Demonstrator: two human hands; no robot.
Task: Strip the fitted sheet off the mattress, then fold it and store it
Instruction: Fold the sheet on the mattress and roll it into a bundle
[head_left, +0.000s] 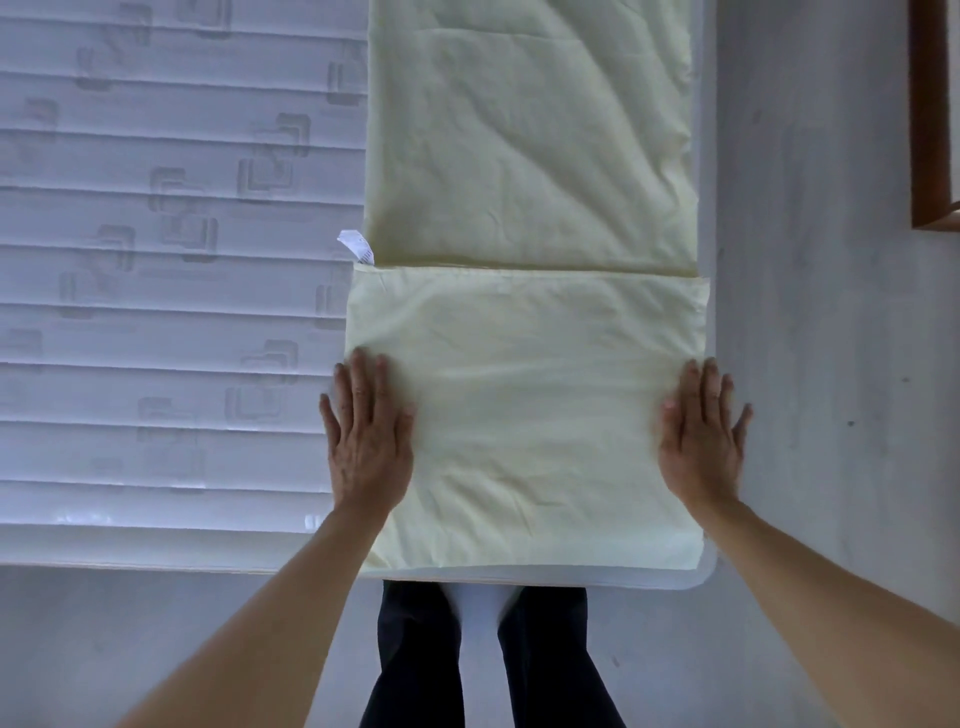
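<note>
The pale yellow fitted sheet lies as a long folded strip along the right side of the bare white quilted mattress. Its near end is folded over into a thicker rectangular panel at the mattress's front right corner. My left hand lies flat with straight fingers on the panel's left edge. My right hand lies flat on the panel's right edge. A small white care label sticks out at the fold's left corner.
The mattress's front edge runs across the lower part of the view, with grey floor to the right and in front. My dark trouser legs stand against the front edge. A brown wooden frame stands at the far right.
</note>
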